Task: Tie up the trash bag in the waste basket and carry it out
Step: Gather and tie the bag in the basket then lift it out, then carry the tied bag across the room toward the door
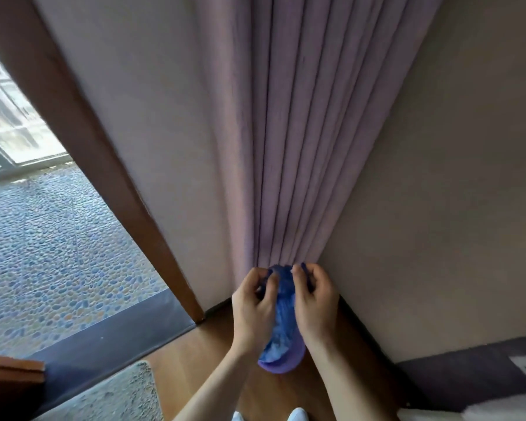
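Observation:
A blue trash bag (283, 323) is gathered upward out of a purple waste basket (289, 364) that stands on the wooden floor in the corner. My left hand (254, 311) pinches the bag's top on the left side. My right hand (315, 302) pinches it on the right side. Both hands sit close together over the basket, with the bag's bunched neck between them. Most of the basket is hidden behind my forearms and the bag.
A pleated lilac curtain (286, 147) hangs right behind the basket. A brown door frame (110, 177) stands to the left, with a pebble-patterned floor (43, 253) beyond it. A grey rug (119, 396) lies lower left. A dark bed edge (468, 378) is lower right.

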`<state>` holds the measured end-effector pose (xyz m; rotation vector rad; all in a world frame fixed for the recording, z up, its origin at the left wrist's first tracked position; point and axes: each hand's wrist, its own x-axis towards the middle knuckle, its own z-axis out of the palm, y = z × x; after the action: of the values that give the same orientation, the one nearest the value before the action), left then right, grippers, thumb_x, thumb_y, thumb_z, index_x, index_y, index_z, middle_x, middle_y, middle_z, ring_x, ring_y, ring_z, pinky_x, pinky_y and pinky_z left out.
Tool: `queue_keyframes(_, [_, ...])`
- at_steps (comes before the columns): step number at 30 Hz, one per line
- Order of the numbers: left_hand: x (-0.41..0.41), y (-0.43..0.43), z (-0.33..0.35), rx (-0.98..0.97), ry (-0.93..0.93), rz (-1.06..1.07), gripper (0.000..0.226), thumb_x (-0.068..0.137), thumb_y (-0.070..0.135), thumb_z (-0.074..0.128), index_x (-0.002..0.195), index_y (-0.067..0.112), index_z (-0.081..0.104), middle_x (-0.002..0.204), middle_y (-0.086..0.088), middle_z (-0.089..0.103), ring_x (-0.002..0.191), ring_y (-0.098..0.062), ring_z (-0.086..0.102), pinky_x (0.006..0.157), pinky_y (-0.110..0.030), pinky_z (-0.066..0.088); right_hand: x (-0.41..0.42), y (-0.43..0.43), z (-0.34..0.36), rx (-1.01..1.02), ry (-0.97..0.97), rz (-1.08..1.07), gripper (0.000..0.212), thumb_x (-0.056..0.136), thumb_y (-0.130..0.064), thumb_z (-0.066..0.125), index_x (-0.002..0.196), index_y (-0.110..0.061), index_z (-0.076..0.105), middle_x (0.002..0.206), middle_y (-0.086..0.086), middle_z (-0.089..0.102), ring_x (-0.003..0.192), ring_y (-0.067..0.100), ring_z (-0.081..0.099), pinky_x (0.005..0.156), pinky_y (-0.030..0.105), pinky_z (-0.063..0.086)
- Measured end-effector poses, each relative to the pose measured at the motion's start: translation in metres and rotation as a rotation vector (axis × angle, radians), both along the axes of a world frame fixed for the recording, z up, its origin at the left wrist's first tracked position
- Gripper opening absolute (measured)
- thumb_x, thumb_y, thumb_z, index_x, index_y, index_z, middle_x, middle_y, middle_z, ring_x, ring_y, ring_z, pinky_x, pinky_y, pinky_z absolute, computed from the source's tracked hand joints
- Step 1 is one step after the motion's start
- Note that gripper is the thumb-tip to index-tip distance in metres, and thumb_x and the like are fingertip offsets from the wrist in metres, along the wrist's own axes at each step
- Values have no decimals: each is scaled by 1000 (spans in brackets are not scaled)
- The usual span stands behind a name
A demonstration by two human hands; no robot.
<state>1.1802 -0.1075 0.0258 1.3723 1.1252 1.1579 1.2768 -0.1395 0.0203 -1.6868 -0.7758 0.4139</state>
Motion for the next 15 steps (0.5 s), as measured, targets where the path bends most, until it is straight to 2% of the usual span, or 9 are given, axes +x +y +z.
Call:
queue_keyframes(3, [-13, -5, 6, 50, 29, 72, 22, 92, 5, 64, 73, 15, 59, 66, 1, 58, 56, -3, 49, 54, -14, 40, -10, 1, 3, -8, 13, 69, 17, 97, -21, 62, 80, -22, 63, 75, 1, 73, 70, 16, 69, 62, 31, 55])
queue_keyframes(6, [-25, -7, 8, 42, 35, 148, 20, 92, 6, 64, 74, 12, 59, 63, 0, 54, 53, -3, 45, 52, -14, 37, -21, 5, 9, 19, 22, 139, 23, 97, -17, 62, 77, -29, 61, 74, -1, 73, 69, 13, 69, 60, 22, 53])
queue_keyframes(8, [-31, -8, 7, 26, 35, 215, 24, 92, 5, 64, 73, 17, 59, 59, 7, 54, 52, -3, 44, 51, -14, 36, -26, 11, 10, 22, 33, 194, 22, 97, -16, 62, 77, -25, 61, 71, -2, 71, 67, 11, 67, 59, 18, 50])
queue_keyframes(12, [-42, -12, 9, 16, 29, 394, 21, 93, 4, 64, 73, 11, 60, 62, -5, 55, 53, -4, 43, 50, -19, 37, -38, 26, 6, 10, 27, 382, 18, 97, -18, 62, 79, -17, 63, 68, -5, 69, 65, 5, 66, 60, 19, 49])
queue_keyframes(15, [-51, -19, 7, 9, 43, 515, 20, 94, 10, 64, 74, 12, 59, 59, -2, 53, 52, -4, 41, 50, -22, 37, -44, 35, 7, 22, 26, 525, 18, 96, -15, 63, 79, -15, 64, 69, -7, 70, 66, 2, 66, 60, 13, 46])
